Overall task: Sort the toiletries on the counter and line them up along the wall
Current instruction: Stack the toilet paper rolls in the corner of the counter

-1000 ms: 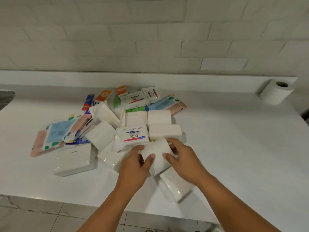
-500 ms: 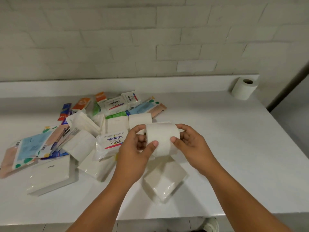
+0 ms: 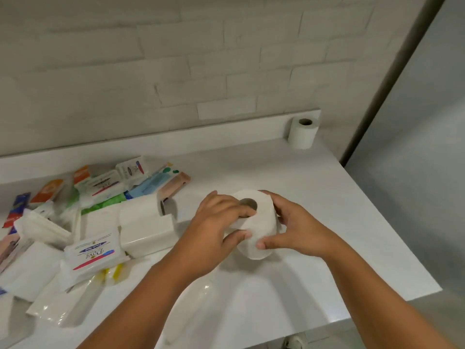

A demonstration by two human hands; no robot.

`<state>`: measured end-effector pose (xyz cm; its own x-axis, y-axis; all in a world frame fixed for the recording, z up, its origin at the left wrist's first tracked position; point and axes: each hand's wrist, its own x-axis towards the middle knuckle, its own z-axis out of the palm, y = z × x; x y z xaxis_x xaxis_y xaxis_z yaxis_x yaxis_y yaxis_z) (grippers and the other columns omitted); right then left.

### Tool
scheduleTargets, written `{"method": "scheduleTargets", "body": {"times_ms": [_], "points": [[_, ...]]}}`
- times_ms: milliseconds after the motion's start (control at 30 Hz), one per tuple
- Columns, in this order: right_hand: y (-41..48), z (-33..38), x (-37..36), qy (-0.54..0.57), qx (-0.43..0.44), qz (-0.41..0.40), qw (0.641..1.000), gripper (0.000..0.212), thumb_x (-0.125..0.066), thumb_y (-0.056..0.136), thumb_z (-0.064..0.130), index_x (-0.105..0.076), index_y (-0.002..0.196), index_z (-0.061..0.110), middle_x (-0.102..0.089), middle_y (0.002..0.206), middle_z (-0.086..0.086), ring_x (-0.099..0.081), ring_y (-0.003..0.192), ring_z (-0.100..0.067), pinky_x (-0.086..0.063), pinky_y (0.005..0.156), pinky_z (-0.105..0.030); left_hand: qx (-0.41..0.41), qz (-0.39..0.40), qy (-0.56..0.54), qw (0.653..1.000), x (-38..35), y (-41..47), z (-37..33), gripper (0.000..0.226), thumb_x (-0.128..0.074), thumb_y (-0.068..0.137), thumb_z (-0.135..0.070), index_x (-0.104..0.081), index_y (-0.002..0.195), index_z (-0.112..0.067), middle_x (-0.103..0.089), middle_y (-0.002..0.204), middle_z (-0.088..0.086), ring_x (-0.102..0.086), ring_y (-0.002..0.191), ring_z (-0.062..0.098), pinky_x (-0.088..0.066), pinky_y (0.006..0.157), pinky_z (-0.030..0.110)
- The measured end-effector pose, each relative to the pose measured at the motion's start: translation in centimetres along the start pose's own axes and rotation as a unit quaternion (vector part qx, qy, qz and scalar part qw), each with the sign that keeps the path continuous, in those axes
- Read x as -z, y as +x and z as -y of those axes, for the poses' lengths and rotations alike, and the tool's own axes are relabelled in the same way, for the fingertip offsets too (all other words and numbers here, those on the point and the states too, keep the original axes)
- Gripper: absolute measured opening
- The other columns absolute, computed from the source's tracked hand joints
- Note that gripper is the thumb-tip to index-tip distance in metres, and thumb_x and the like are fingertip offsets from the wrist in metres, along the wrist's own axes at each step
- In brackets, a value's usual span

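the soft white toilet paper roll [image 3: 259,230] is cradled between both hands over the right, open stretch of the white counter [image 3: 339,222], well apart from the heap. its cardboard core tilts up toward the camera. whether its lower end touches the counter cannot be told. the left hand [image 3: 214,222] wraps the near-left side, its fingers [image 3: 245,212] curled at the rim of the core. the right hand [image 3: 295,229] clasps the other side with its thumb pressed low on the paper. the two-sided hold probably keeps a squashy roll from deforming while it is turned on end.

a second white toilet paper roll [image 3: 302,134] stands upright in the far right corner, against the low ledge [image 3: 226,127] under the pale brick wall [image 3: 176,71]. that likely marks where like items go. the unsorted heap of soap and tissue packets [image 3: 94,253] lies to the left.
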<state>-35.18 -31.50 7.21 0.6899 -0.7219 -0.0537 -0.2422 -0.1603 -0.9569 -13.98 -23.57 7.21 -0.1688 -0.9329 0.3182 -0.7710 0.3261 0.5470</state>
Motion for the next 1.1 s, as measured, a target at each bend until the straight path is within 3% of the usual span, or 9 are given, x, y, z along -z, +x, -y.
{"method": "scheduleTargets", "body": {"times_ms": [233,333,467,533,667,800,933,1033,1100], "points": [[-1.2,-3.4,6.7,0.041,-0.009,-0.097,0.994,0.086,-0.089,0.065,0.011,-0.044,0.135,0.031,-0.062,0.124,0.009,-0.061,0.114,-0.013,-0.053,0.095,-0.037,0.025,-0.037,-0.074,0.996,-7.0,7.3,-4.7,0.034,-0.076,0.083,-0.037,-0.067,0.116,-0.037,-0.062,0.120,-0.022,-0.047,0.125,0.015,-0.041,0.105,0.039],[-1.3,-5.2,10.6,0.039,-0.022,-0.122,0.991,0.082,-0.089,0.064,0.017,-0.045,0.130,0.037,-0.061,0.120,0.015,-0.060,0.113,-0.009,-0.054,0.092,-0.033,0.077,-0.032,-0.136,0.987,-8.7,10.4,-6.0,0.050,-0.082,0.080,-0.038,-0.061,0.125,-0.042,-0.051,0.131,-0.021,-0.045,0.131,0.012,-0.038,0.108,0.026],[-1.3,-7.7,15.9,0.084,-0.081,-0.118,0.986,0.089,-0.091,0.060,0.024,-0.037,0.129,0.041,-0.058,0.121,0.017,-0.059,0.111,-0.002,-0.056,0.085,-0.027,0.189,0.039,-0.322,0.927,-11.1,14.4,-5.5,0.079,-0.083,0.072,-0.051,-0.043,0.140,-0.044,-0.053,0.140,-0.018,-0.050,0.132,0.008,-0.042,0.111,0.037],[-1.0,-8.8,18.5,0.120,-0.085,-0.106,0.983,0.088,-0.091,0.059,0.027,-0.039,0.129,0.037,-0.058,0.124,0.012,-0.059,0.115,-0.009,-0.056,0.089,-0.035,0.207,0.094,-0.390,0.893,-12.4,16.5,-5.2,0.082,-0.084,0.078,-0.040,-0.039,0.146,-0.038,-0.057,0.140,-0.009,-0.053,0.132,0.016,-0.047,0.108,0.044],[0.6,-10.0,22.0,0.184,-0.058,-0.090,0.977,0.078,-0.090,0.061,0.026,-0.050,0.129,0.025,-0.061,0.129,-0.002,-0.059,0.120,-0.024,-0.050,0.098,-0.054,0.169,0.134,-0.407,0.887,-13.9,19.6,-5.9,0.067,-0.075,0.086,-0.004,-0.048,0.144,-0.026,-0.058,0.140,0.001,-0.055,0.130,0.024,-0.050,0.104,0.046],[2.8,-11.1,25.2,0.162,-0.042,-0.095,0.981,0.069,-0.086,0.066,0.030,-0.058,0.129,0.027,-0.064,0.127,0.000,-0.060,0.120,-0.022,-0.048,0.102,-0.050,0.199,0.084,-0.402,0.890,-16.0,22.9,-5.2,0.073,-0.083,0.080,-0.009,-0.050,0.143,-0.025,-0.061,0.138,0.000,-0.057,0.127,0.023,-0.050,0.104,0.050],[5.1,-12.6,27.4,0.119,-0.032,-0.127,0.984,0.062,-0.079,0.075,0.032,-0.055,0.132,0.035,-0.064,0.127,0.006,-0.060,0.119,-0.017,-0.049,0.102,-0.046,0.217,0.026,-0.350,0.911,-17.9,26.1,-4.0,0.073,-0.092,0.069,-0.024,-0.056,0.132,-0.038,-0.066,0.126,-0.011,-0.063,0.117,0.014,-0.056,0.096,0.036],[6.9,-14.3,28.4,0.055,-0.044,-0.161,0.984,0.058,-0.073,0.078,0.037,-0.053,0.132,0.039,-0.063,0.125,0.014,-0.057,0.121,-0.011,-0.047,0.104,-0.042,0.222,-0.012,-0.308,0.925,-19.5,28.5,-3.7,0.065,-0.092,0.068,-0.019,-0.056,0.116,-0.045,-0.067,0.110,-0.028,-0.063,0.104,-0.004,-0.053,0.079,0.013],[8.2,-15.3,28.8,0.033,-0.056,-0.192,0.979,0.050,-0.071,0.084,0.030,-0.054,0.131,0.034,-0.063,0.123,0.012,-0.058,0.118,-0.011,-0.050,0.101,-0.038,0.232,-0.033,-0.296,0.926,-21.1,30.1,-3.0,0.066,-0.092,0.067,-0.017,-0.053,0.112,-0.045,-0.066,0.105,-0.033,-0.062,0.099,-0.010,-0.052,0.075,0.010]]}}
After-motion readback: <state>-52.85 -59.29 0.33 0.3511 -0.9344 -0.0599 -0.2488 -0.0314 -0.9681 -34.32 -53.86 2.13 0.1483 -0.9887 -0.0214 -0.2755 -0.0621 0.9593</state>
